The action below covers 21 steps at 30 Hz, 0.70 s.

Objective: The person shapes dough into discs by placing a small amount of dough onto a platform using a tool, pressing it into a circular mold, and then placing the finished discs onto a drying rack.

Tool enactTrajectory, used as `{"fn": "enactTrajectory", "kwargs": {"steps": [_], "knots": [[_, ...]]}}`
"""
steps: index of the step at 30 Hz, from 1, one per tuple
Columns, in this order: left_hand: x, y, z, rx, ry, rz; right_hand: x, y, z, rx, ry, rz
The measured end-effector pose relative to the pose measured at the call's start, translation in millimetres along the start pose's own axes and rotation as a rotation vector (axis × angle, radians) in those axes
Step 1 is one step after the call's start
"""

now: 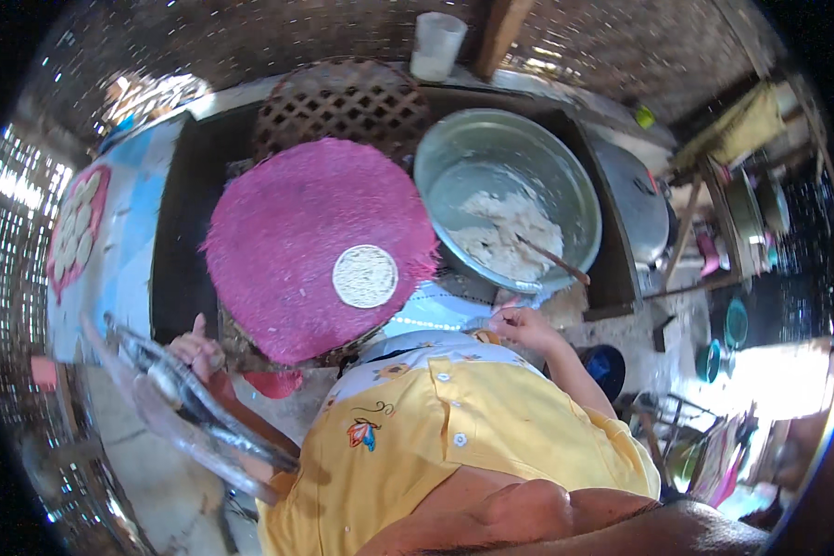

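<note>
A round pink cloth (296, 232) lies spread over a round support in front of me. A flat pale disc of dough (365, 276) rests near its right side. My left hand (197, 352) is by the cloth's lower left edge, one finger raised, with nothing visible in it. My right hand (523, 327) is close to my body, below a big green-grey basin (435, 176); its fingers are curled together, and what they may hold is hidden. Inside the basin are lumpy white dough (510, 227) and a wooden-handled spoon or stick (561, 259).
At the left, several pale rounds lie on a pink cloth (65, 264) upon a blue-and-white table cover (125, 269). Behind stand a woven lattice tray (338, 97) and a translucent plastic container (437, 46). A large metal pot (632, 199) stands right of the basin. Blurred grey bands (190, 408) cross my left forearm.
</note>
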State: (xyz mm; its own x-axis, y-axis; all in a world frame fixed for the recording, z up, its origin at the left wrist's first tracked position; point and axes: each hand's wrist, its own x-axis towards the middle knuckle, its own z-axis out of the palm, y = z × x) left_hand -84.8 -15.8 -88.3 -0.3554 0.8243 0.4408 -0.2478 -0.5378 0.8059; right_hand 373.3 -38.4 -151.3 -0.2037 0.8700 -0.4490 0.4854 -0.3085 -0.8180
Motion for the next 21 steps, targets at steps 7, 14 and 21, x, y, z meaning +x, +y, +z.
{"fn": "enactTrajectory", "kwargs": {"steps": [7,14,21], "knots": [[14.8,15.6,10.0,-0.129,-0.109,0.041,21.3,142.0,27.0,0.044,0.911,0.371],[16.6,-1.6,39.3,-0.22,-0.154,-0.065,48.6,90.0,18.6,-0.114,0.86,0.631],[6.7,-1.4,23.3,-0.177,-0.127,-0.067,33.9,129.8,12.2,0.045,1.134,0.498]]}}
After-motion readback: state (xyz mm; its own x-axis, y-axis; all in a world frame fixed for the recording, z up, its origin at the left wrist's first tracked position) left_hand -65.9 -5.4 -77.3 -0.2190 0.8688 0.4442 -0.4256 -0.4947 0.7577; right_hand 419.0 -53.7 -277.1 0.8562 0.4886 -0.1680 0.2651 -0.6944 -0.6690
